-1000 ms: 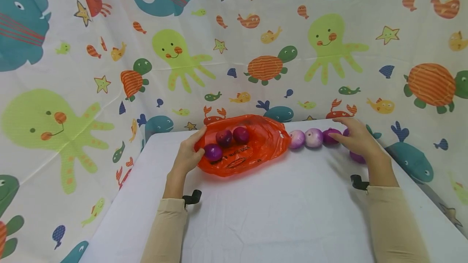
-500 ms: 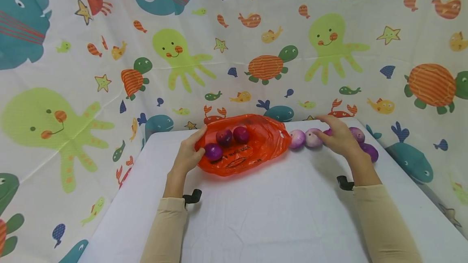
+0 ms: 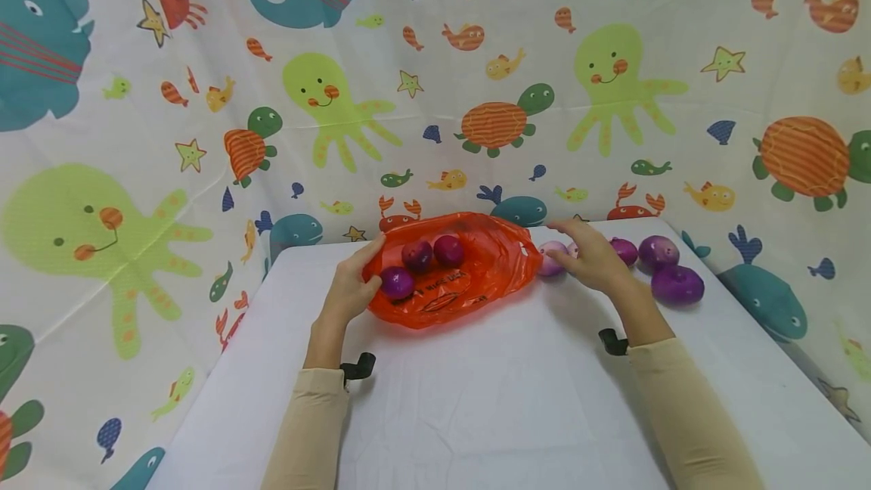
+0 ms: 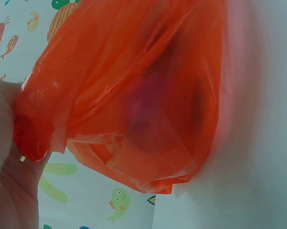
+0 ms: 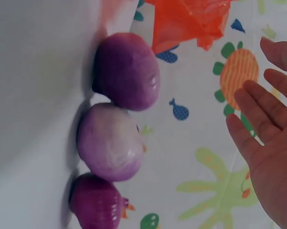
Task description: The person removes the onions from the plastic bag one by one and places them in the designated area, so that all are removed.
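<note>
My left hand (image 3: 349, 286) pinches the left edge of a red plastic bag (image 3: 486, 263), which lies with its mouth spread. Inside sit a purple onion (image 3: 397, 283) near my thumb and two darker red onions (image 3: 449, 251). In the left wrist view the gathered bag edge (image 4: 36, 129) is between thumb and fingers. My right hand (image 3: 595, 259) hovers with fingers extended and nothing held, over the onion row just right of the bag. A pale purple onion (image 3: 550, 258) shows beyond its fingertips; another is mostly hidden behind it. The right wrist view has a whitish-purple onion (image 5: 110, 143) mid-row.
Right of my hand on the white-covered table (image 3: 503, 399) are a small magenta onion (image 3: 624, 250), a purple onion (image 3: 658, 252) and a large dark purple onion (image 3: 677, 286) near the right edge. A sea-animal printed curtain (image 3: 422, 44) hangs behind.
My right hand has moved left along the onion row toward the bag, uncovering the onions at the right end. The left hand and the bag have stayed in place.
</note>
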Demonstrator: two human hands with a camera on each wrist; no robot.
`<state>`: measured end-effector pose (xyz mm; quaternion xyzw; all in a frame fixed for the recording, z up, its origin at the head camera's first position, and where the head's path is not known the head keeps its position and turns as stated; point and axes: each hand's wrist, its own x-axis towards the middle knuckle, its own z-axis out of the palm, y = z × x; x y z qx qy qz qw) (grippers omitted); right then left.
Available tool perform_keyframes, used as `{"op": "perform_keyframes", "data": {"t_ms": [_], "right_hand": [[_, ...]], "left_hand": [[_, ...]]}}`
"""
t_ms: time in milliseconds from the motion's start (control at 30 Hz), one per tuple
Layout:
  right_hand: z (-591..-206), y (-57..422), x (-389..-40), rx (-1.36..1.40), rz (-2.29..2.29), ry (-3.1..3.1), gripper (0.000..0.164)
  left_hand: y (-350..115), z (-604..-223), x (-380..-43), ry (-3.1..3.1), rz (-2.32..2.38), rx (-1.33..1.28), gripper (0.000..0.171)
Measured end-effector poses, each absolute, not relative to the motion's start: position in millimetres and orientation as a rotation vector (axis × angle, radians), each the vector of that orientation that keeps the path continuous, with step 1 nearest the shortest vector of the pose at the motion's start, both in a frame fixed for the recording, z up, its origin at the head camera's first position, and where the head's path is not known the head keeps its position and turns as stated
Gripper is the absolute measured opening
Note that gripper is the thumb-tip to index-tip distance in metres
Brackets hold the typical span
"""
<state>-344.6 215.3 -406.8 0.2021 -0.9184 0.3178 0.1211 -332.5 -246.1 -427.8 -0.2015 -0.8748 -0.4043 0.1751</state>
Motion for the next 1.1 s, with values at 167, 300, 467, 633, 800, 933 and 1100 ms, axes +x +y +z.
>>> {"op": "perform_keyframes", "data": {"t_ms": [167,300,467,633,800,933,1100], "right_hand": [[-408.3,199.8,-345.7,0.592,0.960,-2.690,0.057],[-410.0,184.5,-346.7,0.610,0.992,-2.702,0.057],[-413.1,167.8,-348.5,0.721,0.997,-2.690,0.055],[-415.8,154.9,-351.4,0.768,1.005,-2.697,0.058],[-416.4,143.4,-355.8,0.803,1.023,-2.700,0.058],[-417.1,134.5,-358.5,0.826,0.994,-2.694,0.057],[-418.6,123.2,-361.7,0.868,0.999,-2.680,0.056]], "left_hand": [[-246.1,-427.7,-332.0,-2.476,-1.143,-0.580,0.084],[-245.8,-428.0,-331.2,-2.480,-1.154,-0.570,0.085],[-245.2,-428.8,-330.5,-2.478,-1.158,-0.567,0.086],[-245.2,-429.6,-331.1,-2.479,-1.153,-0.570,0.085],[-245.7,-429.4,-331.1,-2.472,-1.140,-0.581,0.085],[-246.0,-428.7,-330.7,-2.467,-1.133,-0.587,0.084],[-246.2,-428.4,-330.6,-2.466,-1.139,-0.588,0.085]]}}
